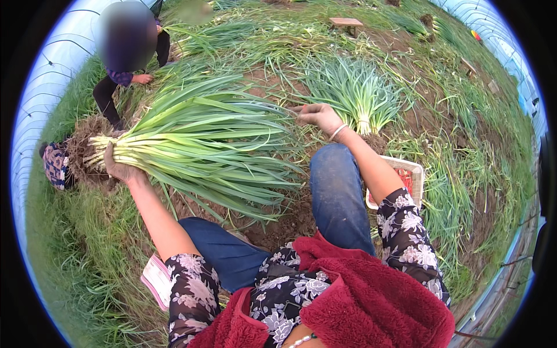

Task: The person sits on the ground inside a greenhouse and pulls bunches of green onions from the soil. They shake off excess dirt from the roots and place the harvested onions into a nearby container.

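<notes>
My left hand [122, 167] grips a large bunch of leafy green allium plants [204, 139] around the pale stems, near the soil-covered roots [82, 152] at the left. The long leaves fan out to the right, across the space before my knees. My right hand [320, 117] is raised beyond my right knee, past the leaf tips, with its fingers pointing left and a small red bit at the fingers; whether it pinches something is unclear. Just right of that hand, a tied bundle of the same plants [363, 102] lies on the ground.
A white plastic basket [417, 174] with red items stands beside my right knee. A small wooden stool [346, 21] is farther off. One person crouches at the upper left, and part of another shows at the left edge. Loose leaves and more bundles lie on the soil between plastic tunnel walls.
</notes>
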A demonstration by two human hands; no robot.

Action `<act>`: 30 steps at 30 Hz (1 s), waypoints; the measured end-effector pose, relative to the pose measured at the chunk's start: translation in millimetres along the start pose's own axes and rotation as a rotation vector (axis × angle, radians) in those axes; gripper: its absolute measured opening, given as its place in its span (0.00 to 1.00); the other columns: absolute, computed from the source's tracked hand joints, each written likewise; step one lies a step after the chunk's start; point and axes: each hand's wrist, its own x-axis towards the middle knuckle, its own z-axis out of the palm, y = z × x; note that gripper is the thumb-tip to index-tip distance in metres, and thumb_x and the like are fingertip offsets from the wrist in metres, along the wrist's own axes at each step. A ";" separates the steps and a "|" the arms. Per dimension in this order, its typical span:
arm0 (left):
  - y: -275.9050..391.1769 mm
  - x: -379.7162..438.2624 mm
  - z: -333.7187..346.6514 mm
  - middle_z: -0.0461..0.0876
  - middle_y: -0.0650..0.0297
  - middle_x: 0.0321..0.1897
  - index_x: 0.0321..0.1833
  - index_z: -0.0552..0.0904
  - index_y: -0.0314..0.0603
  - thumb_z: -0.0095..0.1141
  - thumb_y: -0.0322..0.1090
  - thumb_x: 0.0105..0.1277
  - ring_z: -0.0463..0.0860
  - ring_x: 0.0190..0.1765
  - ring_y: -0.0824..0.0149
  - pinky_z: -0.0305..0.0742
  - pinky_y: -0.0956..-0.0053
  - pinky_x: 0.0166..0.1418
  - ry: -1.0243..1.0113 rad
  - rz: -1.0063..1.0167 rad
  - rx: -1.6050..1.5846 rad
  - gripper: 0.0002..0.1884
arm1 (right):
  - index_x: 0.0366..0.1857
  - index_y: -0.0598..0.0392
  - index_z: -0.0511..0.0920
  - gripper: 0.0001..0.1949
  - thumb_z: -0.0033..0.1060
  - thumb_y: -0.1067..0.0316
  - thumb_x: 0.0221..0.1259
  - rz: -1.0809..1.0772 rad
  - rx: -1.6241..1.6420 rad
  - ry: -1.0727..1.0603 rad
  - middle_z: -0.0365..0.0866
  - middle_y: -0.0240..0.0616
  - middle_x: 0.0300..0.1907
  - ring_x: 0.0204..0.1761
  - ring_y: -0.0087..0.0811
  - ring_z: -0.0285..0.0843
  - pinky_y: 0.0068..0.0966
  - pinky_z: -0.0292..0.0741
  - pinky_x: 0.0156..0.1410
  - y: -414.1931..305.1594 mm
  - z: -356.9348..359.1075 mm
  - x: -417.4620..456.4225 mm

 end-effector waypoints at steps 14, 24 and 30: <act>2.7 2.2 -2.4 0.78 0.47 0.41 0.47 0.73 0.32 0.48 0.42 0.59 0.79 0.45 0.53 0.74 0.57 0.55 -0.099 0.009 -0.080 0.20 | 0.45 0.55 0.82 0.17 0.66 0.65 0.48 -0.153 -0.730 0.083 0.80 0.37 0.29 0.30 0.26 0.76 0.24 0.75 0.42 4.5 9.6 10.2; 1.4 4.9 -0.1 0.78 0.50 0.42 0.42 0.76 0.36 0.55 0.40 0.55 0.78 0.45 0.56 0.70 0.65 0.58 0.196 0.002 0.059 0.16 | 0.50 0.57 0.79 0.14 0.55 0.68 0.61 0.325 0.317 0.227 0.82 0.32 0.32 0.31 0.20 0.76 0.21 0.72 0.33 50.6 -54.0 -6.1; 27.1 -4.1 66.2 0.78 0.53 0.46 0.52 0.75 0.30 0.67 0.28 0.45 0.81 0.43 0.63 0.76 0.67 0.55 -0.061 0.039 0.476 0.28 | 0.71 0.42 0.57 0.25 0.34 0.67 0.69 0.197 -0.149 -0.001 0.76 0.46 0.56 0.48 0.35 0.80 0.31 0.77 0.53 -19.4 -33.7 -19.2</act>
